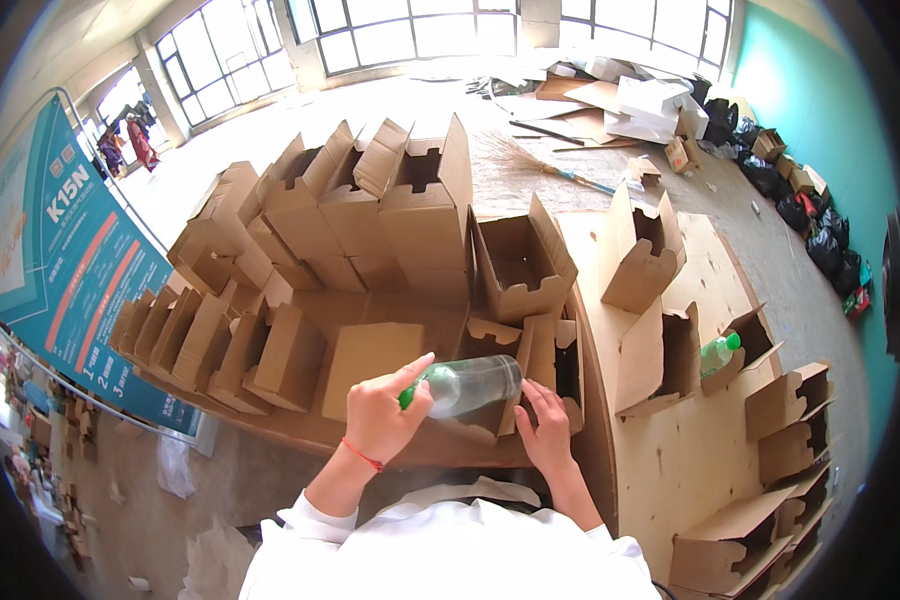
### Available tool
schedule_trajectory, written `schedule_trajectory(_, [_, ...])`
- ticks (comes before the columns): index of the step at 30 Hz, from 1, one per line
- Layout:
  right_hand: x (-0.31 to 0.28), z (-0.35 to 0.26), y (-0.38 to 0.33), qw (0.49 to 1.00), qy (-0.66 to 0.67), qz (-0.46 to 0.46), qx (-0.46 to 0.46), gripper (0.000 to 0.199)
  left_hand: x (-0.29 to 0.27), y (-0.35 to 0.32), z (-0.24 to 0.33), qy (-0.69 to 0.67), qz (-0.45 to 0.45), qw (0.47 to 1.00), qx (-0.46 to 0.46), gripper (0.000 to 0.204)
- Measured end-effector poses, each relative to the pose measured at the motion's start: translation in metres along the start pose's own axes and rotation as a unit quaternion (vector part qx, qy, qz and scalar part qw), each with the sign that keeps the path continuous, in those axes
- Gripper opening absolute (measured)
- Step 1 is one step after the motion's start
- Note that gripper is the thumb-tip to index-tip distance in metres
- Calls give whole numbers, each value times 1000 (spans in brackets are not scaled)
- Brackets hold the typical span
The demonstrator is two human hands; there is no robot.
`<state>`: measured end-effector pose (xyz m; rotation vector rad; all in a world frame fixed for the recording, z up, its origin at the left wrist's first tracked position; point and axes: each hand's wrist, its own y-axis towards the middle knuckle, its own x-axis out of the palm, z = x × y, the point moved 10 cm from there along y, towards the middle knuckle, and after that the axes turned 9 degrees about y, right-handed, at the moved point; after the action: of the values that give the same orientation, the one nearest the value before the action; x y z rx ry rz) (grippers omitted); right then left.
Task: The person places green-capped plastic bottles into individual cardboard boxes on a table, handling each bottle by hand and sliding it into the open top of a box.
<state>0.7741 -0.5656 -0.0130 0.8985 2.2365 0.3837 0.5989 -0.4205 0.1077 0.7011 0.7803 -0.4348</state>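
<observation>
My left hand (380,412), with a red cord round its wrist, grips a clear plastic bottle (482,385) by its green-capped neck. The bottle lies nearly level, its base pointing right. My right hand (546,424) is open beside that base, fingers stretched along the edge of an open cardboard box (538,375). Whether its fingertips touch the bottle or only the box I cannot tell. A closed-looking flat cardboard piece (370,358) lies on the table (415,452) left of the bottle.
Stacked open boxes (380,215) stand at the table's far side; a row of boxes (205,335) stands left. More boxes and a green-capped bottle (720,352) are on the plywood surface (660,470) at right. Beyond lie a broom (540,162) and black bags (765,178).
</observation>
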Motion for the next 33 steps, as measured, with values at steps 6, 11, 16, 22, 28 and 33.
schedule_trajectory(6, [8, -10, 2, 1000, -12, -15, -25, 40, 41, -4, 4, 143, 23, 989, 32, 31])
schedule_trajectory(11, [12, -13, 3, 999, -16, -31, -34, 40, 107, -19, -17, 119, -26, 992, -14, 33])
schedule_trajectory(16, [12, -9, 4, 999, -2, -33, -35, 41, 132, -34, 13, 203, -43, 975, 72, 31])
schedule_trajectory(22, [10, -13, 6, 998, 3, -48, -50, 42, 164, -46, 3, 293, -206, 916, 183, 25])
schedule_trajectory(28, [13, -9, 5, 997, 0, -65, -43, 43, 167, -40, -13, 202, -263, 940, 86, 30])
schedule_trajectory(33, [12, -9, 3, 996, 28, -69, -44, 44, 193, -43, -16, 147, -316, 932, 102, 51])
